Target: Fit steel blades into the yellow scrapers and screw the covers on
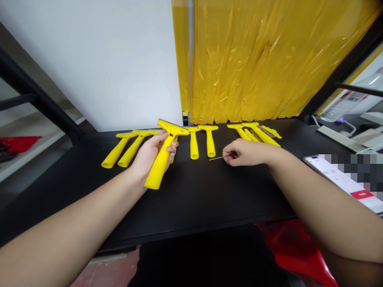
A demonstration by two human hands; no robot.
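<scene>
The black table (191, 209) spreads beneath my arms, with yellow plastic sheeting (254, 59) behind its right part and a white panel (104, 59) behind its left. A phone (330, 173) lies beside my right forearm. My left hand (146, 153) holds a yellow scraper (161, 165) above the tabletop, fingers curled around its neck, head up and tilted. Beyond my hands lie more yellow scrapers (211, 141), heads toward the back. My right hand (247, 151) pinches a slim tool (218, 158), its metal shaft pointing left, apart from my scraper.
</scene>
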